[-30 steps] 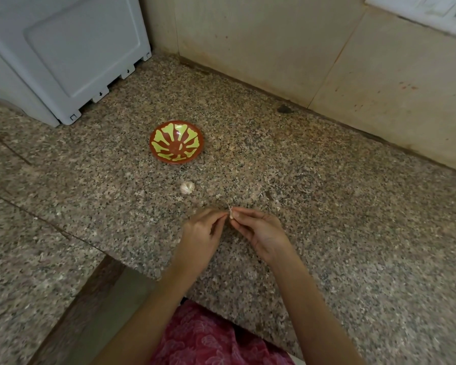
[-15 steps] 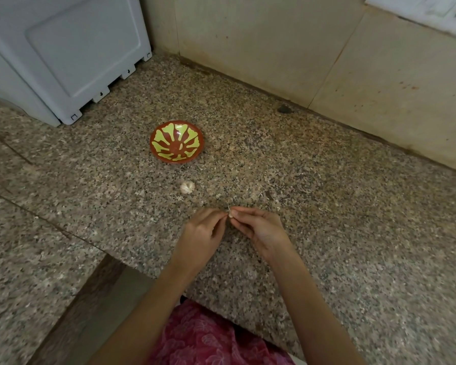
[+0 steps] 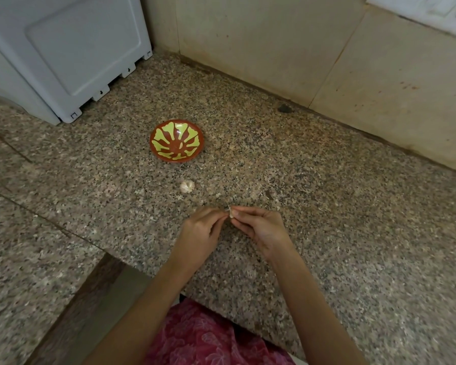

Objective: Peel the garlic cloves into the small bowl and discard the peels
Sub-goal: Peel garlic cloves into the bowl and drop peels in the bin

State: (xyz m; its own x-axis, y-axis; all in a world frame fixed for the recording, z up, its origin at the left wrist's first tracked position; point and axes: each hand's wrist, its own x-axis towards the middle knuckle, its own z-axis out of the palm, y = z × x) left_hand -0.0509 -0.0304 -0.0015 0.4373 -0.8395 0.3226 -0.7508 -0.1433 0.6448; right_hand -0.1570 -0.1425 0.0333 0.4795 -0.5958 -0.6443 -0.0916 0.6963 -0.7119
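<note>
The right hand (image 3: 261, 227) pinches a garlic clove (image 3: 231, 213) in its fingertips and the left hand (image 3: 203, 230) pinches at its skin, both on the near side of the bowl (image 3: 169, 133), low over the counter (image 3: 327, 206). The small clove could, I judge, slip from so fine a grip and roll off the near edge, or flakes of skin could scatter and be lost against the speckle. The counter is speckled granite, with a stained beige wall (image 3: 274, 48) behind the bowl, a white appliance (image 3: 77, 48) to the bowl's far left, and another garlic piece (image 3: 187, 186) between bowl and hands.
</note>
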